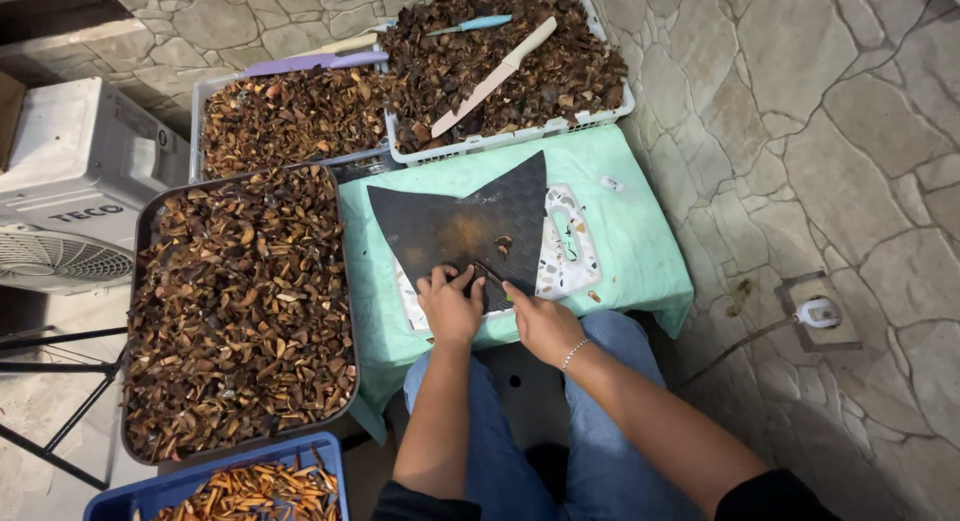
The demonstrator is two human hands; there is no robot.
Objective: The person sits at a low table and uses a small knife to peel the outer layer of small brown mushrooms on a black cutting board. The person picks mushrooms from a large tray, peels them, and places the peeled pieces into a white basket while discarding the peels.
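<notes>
a floor of irregular grey stone slabs (pixel 840 181) is spreading out under a low table draped in a mint-green cloth (pixel 640 251), and a person in blue jeans is sitting at its near edge. on the cloth a white speckled cutting board (pixel 572 251) is lying beneath a black ribbed rubber mat cut to a pointed shape (pixel 455 226). at the mat's near edge the left hand (pixel 450 306) is curling its fingers down around a small dark brown piece (pixel 478 278), pinning it there. the right hand (pixel 540 321), with a bead bracelet at the wrist, is closing around a green-handled tool (pixel 508 293) just beside that piece; its blade is hidden. another brown scrap (pixel 503 246) is sitting mid-mat. a big dark tray of brown dried husk pieces (pixel 240 311) is touching the table's left edge, and two white baskets (pixel 510 141) of the same are crowding the far edge, a pale pink knife (pixel 495 78) lying on one.
</notes>
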